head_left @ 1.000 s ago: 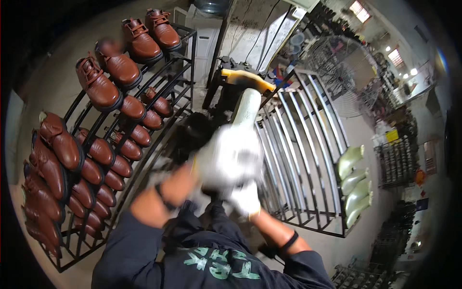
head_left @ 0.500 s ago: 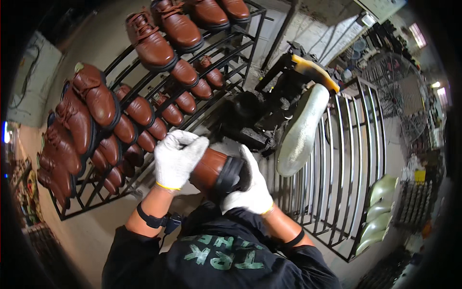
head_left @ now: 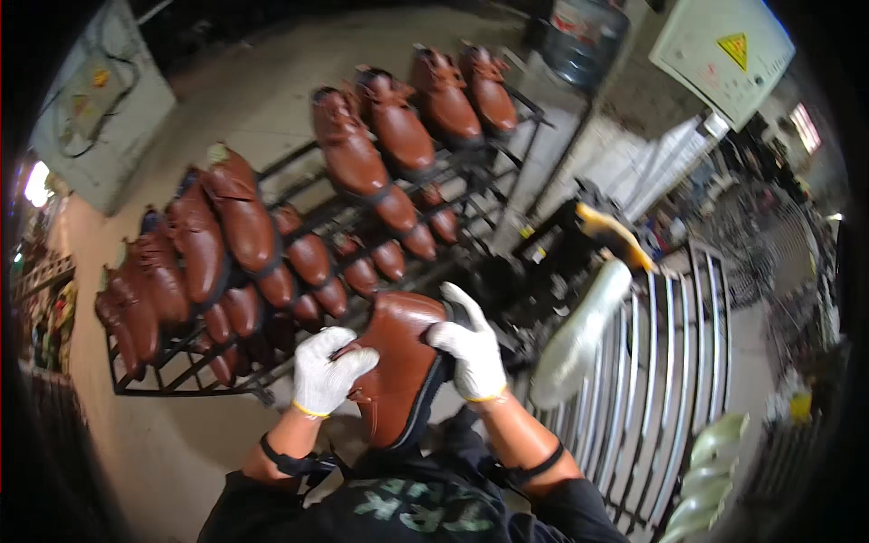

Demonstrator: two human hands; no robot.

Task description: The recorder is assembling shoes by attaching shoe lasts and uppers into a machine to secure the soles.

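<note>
"What's on the left?"

"Brown leather lace-up shoes (head_left: 243,217) on a black metal rack (head_left: 149,393)."

"And the hands?"

"The white-gloved left hand (head_left: 324,376) pinches a black-soled brown leather shoe (head_left: 396,362), held between both hands; the white-gloved right hand (head_left: 472,357) clasps its other side. Farther right: a pale green foot-shaped form (head_left: 579,342)."

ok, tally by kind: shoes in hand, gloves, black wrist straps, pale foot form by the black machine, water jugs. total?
Held brown shoe: 1
White gloves (left, right): 2
Black wrist straps: 2
Pale foot form: 1
Water jug: 1
Total: 7
</note>
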